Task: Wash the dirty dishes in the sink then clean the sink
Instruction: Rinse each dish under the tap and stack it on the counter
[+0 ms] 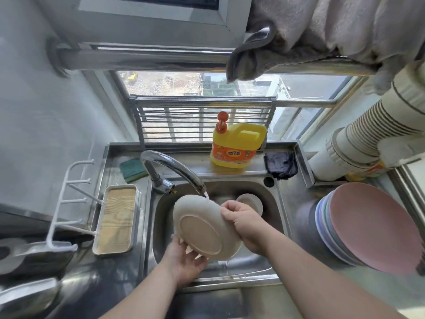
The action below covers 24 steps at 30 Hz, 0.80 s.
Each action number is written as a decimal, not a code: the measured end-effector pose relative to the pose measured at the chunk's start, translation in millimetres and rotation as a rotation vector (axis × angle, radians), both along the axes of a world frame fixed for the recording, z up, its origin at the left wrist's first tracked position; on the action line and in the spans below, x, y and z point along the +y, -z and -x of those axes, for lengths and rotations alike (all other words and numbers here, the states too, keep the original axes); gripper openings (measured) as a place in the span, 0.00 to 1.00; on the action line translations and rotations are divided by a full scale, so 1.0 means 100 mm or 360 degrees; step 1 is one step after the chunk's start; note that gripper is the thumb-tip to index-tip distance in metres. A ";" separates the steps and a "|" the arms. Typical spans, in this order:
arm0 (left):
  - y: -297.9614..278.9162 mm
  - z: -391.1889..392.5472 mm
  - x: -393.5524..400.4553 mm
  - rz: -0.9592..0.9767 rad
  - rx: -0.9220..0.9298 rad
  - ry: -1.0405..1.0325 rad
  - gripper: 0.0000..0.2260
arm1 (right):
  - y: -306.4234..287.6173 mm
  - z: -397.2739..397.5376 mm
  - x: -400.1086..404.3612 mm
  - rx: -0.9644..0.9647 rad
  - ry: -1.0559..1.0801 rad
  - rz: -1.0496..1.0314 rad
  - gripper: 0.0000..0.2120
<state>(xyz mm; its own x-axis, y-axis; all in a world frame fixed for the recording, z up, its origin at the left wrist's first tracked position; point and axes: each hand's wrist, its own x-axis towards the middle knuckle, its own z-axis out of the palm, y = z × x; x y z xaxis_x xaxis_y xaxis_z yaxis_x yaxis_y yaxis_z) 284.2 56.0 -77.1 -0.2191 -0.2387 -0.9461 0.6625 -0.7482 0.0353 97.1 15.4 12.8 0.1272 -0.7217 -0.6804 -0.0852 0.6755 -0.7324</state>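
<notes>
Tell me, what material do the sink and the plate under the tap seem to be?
The sink looks like stainless steel: grey, shiny, with blurred reflections. The plate looks matte beige, without gloss; perhaps plastic or a fibre composite, but ceramic cannot be excluded.

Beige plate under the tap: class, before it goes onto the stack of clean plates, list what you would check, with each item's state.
1. Both hands hold the beige plate: left hand below, right hand at the rim: ok.
2. Water from the faucet reaches the plate: ok.
3. Underside looks clean: ok.
4. Front face clean: cannot tell, it faces away.
5. Sink emptied: not ok, another dish remains.
6. Plate stack has room on top: ok.
</notes>
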 end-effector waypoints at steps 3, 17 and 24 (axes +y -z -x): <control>0.00 -0.11 0.00 -0.0067 -0.0054 -0.0088 0.28 | 0.02 -0.14 -0.05 -0.0138 0.0120 -0.0161 0.18; 0.02 -0.33 -0.05 -0.0134 0.0005 -0.0428 0.08 | 0.01 -0.41 -0.45 -0.0579 0.0923 -0.0489 0.12; 0.02 -0.40 -0.05 -0.0018 0.0030 -0.0587 0.10 | 0.10 -0.37 -0.53 -0.0500 0.1003 -0.0514 0.12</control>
